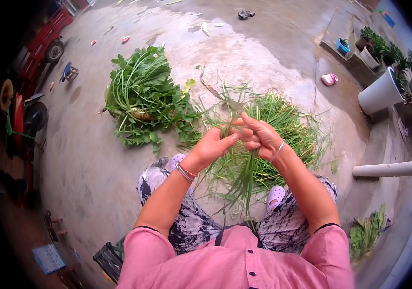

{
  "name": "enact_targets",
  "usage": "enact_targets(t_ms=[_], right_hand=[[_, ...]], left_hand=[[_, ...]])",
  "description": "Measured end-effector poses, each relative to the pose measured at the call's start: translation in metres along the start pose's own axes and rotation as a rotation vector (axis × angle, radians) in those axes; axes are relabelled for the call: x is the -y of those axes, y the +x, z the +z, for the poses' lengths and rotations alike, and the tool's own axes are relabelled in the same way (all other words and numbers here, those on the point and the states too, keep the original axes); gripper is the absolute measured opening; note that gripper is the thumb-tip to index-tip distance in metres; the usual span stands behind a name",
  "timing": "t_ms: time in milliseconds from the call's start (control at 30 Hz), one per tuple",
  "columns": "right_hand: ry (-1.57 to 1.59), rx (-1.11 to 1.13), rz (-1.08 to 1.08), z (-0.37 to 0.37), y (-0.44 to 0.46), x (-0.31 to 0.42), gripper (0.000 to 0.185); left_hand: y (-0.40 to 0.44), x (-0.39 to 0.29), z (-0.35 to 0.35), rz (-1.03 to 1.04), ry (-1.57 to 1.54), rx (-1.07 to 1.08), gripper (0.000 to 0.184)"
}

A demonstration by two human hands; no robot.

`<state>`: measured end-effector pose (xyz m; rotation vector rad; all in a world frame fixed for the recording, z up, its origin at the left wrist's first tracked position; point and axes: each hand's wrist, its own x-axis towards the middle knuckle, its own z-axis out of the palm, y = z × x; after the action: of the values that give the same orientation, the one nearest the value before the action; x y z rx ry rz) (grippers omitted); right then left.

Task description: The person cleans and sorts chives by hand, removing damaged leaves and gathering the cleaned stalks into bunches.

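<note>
My right hand, with a bangle at the wrist, is closed round a bunch of chives whose long green leaves hang down between my knees. Close beside it, my left hand has thumb and fingers pinched on some thin strands at the bunch's upper end. Both hands are in front of a loose heap of chives spread on the concrete. Farther left lies a pile of leafy radish greens, with a pale root showing among the stems.
A pink shoe lies to the right, near a white bucket-shaped planter and potted plants. A white pipe juts in at the right. More greens lie lower right. A small stool and red vehicle stand left.
</note>
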<state>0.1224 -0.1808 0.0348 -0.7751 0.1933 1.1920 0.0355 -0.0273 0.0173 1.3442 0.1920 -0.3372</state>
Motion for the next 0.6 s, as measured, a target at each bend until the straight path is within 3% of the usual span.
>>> enact_targets(t_ms=[233,267,600], right_hand=[[0.034,-0.098,-0.201,-0.001,0.001,0.012,0.013],[0.013,-0.033,-0.254,-0.004,0.000,0.014,0.012],[-0.126,-0.154,-0.468,-0.004,-0.010,0.036,0.015]], left_hand=[[0.000,0.004,0.007,0.023,0.193,0.025,0.020],[0.000,0.004,0.007,0.020,0.192,0.023,0.020],[0.003,0.004,0.006,-0.074,0.083,0.060,0.021]])
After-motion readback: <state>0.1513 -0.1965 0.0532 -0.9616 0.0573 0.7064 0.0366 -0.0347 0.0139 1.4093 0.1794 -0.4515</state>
